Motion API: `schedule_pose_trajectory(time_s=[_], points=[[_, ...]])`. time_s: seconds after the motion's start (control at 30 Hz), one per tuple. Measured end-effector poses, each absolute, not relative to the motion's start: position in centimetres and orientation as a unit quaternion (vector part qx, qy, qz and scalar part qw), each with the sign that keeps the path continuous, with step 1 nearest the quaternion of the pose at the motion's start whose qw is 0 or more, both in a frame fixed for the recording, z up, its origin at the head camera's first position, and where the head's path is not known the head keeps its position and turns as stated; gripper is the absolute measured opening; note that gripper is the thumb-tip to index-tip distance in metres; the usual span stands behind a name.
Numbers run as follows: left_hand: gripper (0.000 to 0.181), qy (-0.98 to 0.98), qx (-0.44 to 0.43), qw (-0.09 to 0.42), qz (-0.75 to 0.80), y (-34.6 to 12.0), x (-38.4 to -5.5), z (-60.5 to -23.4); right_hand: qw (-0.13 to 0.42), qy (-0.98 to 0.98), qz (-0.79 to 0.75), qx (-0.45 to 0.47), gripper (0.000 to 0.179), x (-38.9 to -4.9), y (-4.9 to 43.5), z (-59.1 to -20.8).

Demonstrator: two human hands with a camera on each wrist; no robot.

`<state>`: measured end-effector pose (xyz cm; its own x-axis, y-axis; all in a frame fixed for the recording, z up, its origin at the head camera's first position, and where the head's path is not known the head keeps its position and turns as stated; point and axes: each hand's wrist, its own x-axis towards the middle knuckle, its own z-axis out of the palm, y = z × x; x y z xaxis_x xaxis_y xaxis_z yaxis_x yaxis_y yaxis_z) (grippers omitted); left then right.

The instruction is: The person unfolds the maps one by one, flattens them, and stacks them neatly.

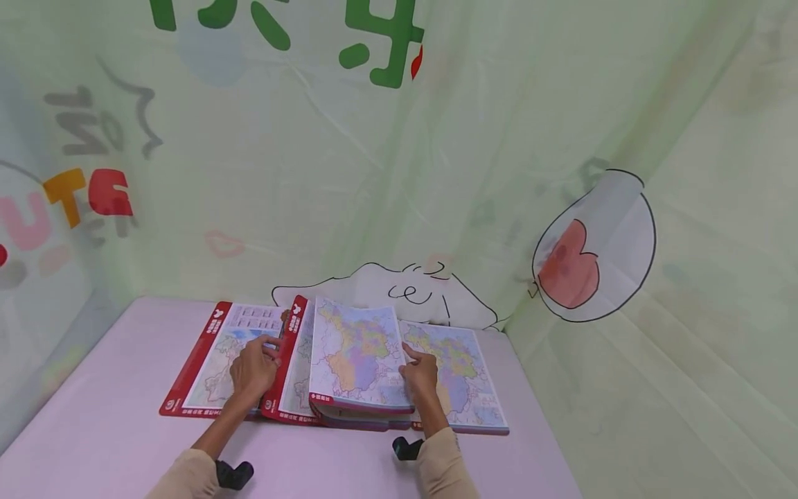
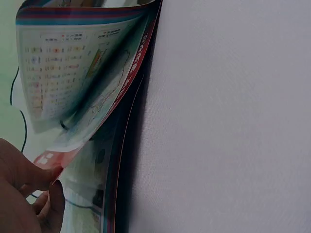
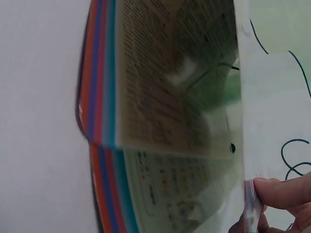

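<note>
In the head view my left hand [image 1: 254,367] pinches the edge of a red-bordered map sheet [image 1: 290,367] between thumb and fingers. In the left wrist view the red corner of that map sheet [image 2: 59,158] is raised and bends upward from the pinch. My right hand [image 1: 419,378] grips the right edge of a glossy colored map sheet [image 1: 358,353], which overlaps the red-bordered one and is tilted up. The right wrist view has the thumb of my right hand [image 3: 282,196] against that sheet's edge, with curved, print-covered undersides [image 3: 175,97] facing the camera.
Another red-bordered map [image 1: 215,367] lies on the left of the pale table [image 1: 93,416]. A second colored map [image 1: 464,374] lies flat at right, partly under the lifted sheets. Printed pale green curtains [image 1: 374,173] hang behind and at the sides.
</note>
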<state>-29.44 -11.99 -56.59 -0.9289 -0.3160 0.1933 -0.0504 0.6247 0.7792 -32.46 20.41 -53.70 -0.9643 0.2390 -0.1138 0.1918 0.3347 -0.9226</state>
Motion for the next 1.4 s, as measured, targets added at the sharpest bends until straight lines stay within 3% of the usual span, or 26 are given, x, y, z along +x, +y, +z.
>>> schedule_pose_trajectory(time_s=[0.33,0.87,1.1,1.4], points=[[0.034,-0.896,0.121,0.161,-0.397,-15.0,-28.7,-56.6,0.034,-0.832,0.534,-0.148,0.058,-32.2,23.6,-52.6],[0.037,-0.905,0.156,0.167,-0.358,-20.7,-27.7,-56.4,0.100,-0.877,0.419,-0.212,0.060,-32.1,28.2,-51.5],[0.037,-0.907,0.166,0.149,-0.358,-22.8,-27.5,-56.3,0.160,-0.886,0.367,-0.234,0.056,-32.7,30.8,-52.7],[0.036,-0.906,0.183,0.140,-0.356,-24.8,-27.5,-56.7,0.183,-0.888,0.341,-0.248,0.051,-33.8,33.4,-54.7]])
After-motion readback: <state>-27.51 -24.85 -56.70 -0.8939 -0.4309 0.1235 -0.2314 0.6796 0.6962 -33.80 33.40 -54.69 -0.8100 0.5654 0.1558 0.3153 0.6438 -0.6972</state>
